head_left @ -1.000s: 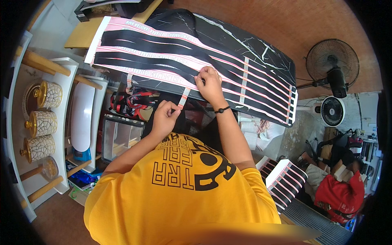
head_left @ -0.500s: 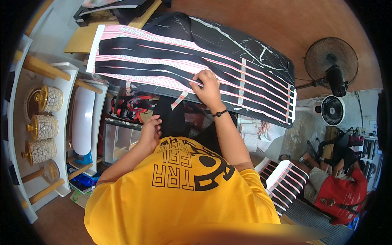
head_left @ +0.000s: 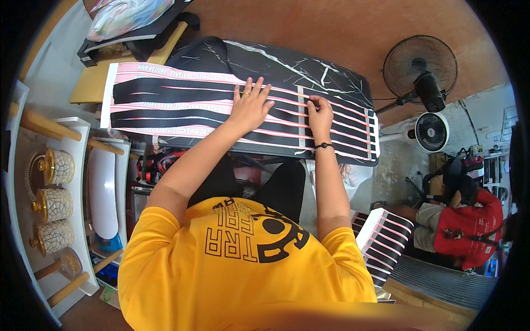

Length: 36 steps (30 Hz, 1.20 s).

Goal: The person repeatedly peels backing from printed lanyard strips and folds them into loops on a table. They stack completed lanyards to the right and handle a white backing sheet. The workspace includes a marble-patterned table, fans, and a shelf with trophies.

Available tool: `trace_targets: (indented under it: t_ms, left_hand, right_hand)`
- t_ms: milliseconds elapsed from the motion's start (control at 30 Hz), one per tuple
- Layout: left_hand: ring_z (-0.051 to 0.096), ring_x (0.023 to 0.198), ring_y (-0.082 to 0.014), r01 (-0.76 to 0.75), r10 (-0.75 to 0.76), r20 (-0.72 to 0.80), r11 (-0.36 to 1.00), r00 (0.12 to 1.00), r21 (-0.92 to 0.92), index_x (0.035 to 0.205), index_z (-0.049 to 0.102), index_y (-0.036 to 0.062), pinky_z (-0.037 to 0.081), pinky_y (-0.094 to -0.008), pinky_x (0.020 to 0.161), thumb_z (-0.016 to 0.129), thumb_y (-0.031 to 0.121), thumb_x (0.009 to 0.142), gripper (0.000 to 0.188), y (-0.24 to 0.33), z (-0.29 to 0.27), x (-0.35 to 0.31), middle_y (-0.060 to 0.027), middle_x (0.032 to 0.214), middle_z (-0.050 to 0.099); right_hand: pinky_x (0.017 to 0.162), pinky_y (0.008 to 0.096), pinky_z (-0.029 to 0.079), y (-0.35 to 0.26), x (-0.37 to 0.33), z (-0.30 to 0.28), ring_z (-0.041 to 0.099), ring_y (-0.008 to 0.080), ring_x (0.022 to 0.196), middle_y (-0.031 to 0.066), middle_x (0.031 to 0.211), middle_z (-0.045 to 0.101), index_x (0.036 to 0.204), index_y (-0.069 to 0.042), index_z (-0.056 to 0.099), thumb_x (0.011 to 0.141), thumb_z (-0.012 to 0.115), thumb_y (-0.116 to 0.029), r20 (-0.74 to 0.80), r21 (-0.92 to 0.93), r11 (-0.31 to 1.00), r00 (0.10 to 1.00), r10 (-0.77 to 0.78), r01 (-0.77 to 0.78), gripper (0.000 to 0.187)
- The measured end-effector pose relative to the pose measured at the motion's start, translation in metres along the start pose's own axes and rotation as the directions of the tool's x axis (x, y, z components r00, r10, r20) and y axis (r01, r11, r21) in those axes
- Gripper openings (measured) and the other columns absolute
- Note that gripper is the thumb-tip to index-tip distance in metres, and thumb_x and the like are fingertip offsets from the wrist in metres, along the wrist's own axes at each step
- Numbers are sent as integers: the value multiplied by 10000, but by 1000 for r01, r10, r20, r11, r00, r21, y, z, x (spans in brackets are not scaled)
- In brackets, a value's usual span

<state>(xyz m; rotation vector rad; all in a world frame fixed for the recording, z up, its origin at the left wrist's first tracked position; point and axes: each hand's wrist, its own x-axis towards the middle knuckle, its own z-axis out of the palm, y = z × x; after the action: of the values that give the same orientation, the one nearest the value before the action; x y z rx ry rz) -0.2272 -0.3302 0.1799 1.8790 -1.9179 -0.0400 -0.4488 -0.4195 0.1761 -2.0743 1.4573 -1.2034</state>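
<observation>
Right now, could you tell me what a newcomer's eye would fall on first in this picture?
Most striking is the wide black sheet with pink stripes spread over the black marble-patterned table at the top centre. The left hand lies flat on it with fingers spread, while the right hand pinches at a strip beside it. Two fans stand at the upper right.

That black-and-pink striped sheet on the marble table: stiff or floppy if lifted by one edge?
Probably floppy: the striped sheet lies thin and flat on the table, with the left hand pressed flat on it. Likely light for its size. The right hand pinches at a strip, so edges may peel.
</observation>
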Motion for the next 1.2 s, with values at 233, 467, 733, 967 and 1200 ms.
trace_targets:
  t_ms: [233, 467, 733, 967, 1200]
  left_hand:
    - [273, 1464, -340, 5, -16, 92, 994, 996, 112, 1476, 437, 183, 140, -614, 1164, 425, 461, 1007, 545, -34, 10, 2, -95, 1580, 331]
    - [302, 1447, -331, -37, 32, 47, 995, 998, 94, 1470, 436, 158, 153, -593, 1162, 483, 420, 990, 550, -58, -12, -8, -119, 1556, 355]
    - [492, 1256, -317, -167, 163, -36, 972, 986, -166, 1198, 648, 92, 336, -497, 1054, 629, 297, 914, 351, -31, -9, 53, -127, 1299, 568]
    - [683, 866, -276, 42, 147, 418, 911, 896, -410, 953, 770, 73, 521, -365, 804, 710, 302, 851, 258, -15, 34, 156, -138, 901, 731]
    - [687, 823, -246, -95, 251, 576, 953, 778, -287, 924, 781, 90, 526, -359, 785, 745, 335, 785, 284, -11, 40, 182, -139, 889, 742]
  right_hand:
    - [945, 525, 411, 15, 35, 13, 552, 290, 1153, 55, 1121, 666, 1107, -160, 710, 844, 713, -289, 222, -304, 947, 974, -31, 100, 293]
    - [907, 511, 381, -16, 27, 38, 526, 280, 1128, 48, 1096, 632, 1020, -190, 744, 753, 795, -367, 198, -302, 953, 980, 32, 30, 325]
    - [915, 563, 364, -30, 43, 44, 445, 320, 1204, 73, 1167, 530, 946, -181, 686, 694, 843, -376, 234, -379, 901, 921, 312, -209, 355]
    - [904, 555, 433, -33, 45, 51, 500, 320, 1147, 82, 1130, 545, 866, -135, 640, 675, 881, -246, 192, -374, 900, 931, 310, -222, 328]
    - [919, 544, 423, -22, 32, 60, 540, 325, 1090, 71, 1009, 601, 853, -117, 649, 671, 873, -228, 71, -232, 946, 966, 250, -228, 310]
